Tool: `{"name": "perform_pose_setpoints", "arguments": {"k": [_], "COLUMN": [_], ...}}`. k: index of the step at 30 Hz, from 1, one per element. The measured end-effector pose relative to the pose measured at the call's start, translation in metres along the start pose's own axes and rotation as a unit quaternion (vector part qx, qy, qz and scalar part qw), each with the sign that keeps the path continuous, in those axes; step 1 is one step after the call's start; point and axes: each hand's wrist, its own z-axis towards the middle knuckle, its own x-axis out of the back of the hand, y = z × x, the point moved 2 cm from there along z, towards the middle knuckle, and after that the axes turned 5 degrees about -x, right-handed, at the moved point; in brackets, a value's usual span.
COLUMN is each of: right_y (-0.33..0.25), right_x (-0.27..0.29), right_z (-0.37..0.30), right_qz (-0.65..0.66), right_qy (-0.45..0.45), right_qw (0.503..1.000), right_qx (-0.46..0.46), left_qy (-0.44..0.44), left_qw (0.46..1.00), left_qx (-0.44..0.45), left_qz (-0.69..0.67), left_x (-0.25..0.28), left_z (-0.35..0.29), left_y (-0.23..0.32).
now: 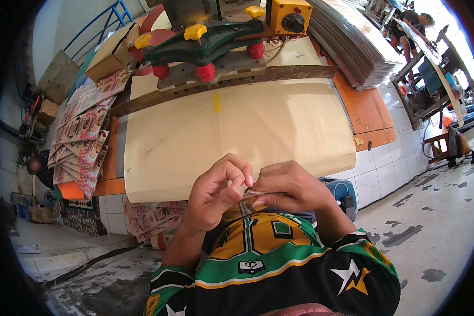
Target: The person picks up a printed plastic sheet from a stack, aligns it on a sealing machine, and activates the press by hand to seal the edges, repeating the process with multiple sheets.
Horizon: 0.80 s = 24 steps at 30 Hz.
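Close together in front of my body are my left hand [210, 195] and my right hand [297, 187], just off the near edge of a beige sheet [237, 131] covering the table. My right thumb and fingers pinch a thin, pale, film-like piece [250, 195]; its kind is too small to make out. My left fingers are curled with the thumb near the index finger, right beside that piece; whether they also grip it is hidden. Beyond the sheet stands a machine with a dark green clamp bar [208, 43], yellow and red knobs and a long metal edge [168, 95].
Printed flat packs [84, 126] lie fanned at the left, near a cardboard box [110, 52]. A tall stack of flat sheets [353, 42] stands back right. The yellow control box [289, 17] has a black dial. Another person [413, 26] is far right.
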Motion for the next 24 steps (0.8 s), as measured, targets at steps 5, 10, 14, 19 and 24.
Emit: {"name": "perform_pose_setpoints", "arguments": {"k": [5, 10, 14, 19, 24], "right_y": [0.001, -0.003, 0.002, 0.001, 0.006], "right_x": [-0.001, 0.006, 0.020, 0.047, 0.101], "right_z": [-0.001, -0.003, -0.015, -0.033, -0.088], "right_qz": [-0.002, -0.004, -0.002, -0.060, -0.013], "right_qy": [-0.003, 0.004, 0.045, 0.092, 0.257], "right_qw": [1.000, 1.000, 0.997, 0.992, 0.956], "right_qx": [0.011, -0.020, -0.066, -0.063, -0.145], "left_qy": [0.013, 0.076, 0.163, 0.172, 0.240], "left_qw": [1.000, 0.991, 0.952, 0.926, 0.917], "left_qx": [-0.008, -0.003, -0.059, -0.101, -0.175], "left_qz": [-0.022, -0.106, -0.253, -0.322, -0.265], "left_x": [-0.002, 0.003, 0.017, 0.038, 0.108], "left_z": [-0.004, -0.008, -0.012, -0.040, -0.098], "left_y": [0.000, 0.000, -0.006, 0.008, 0.055]}}
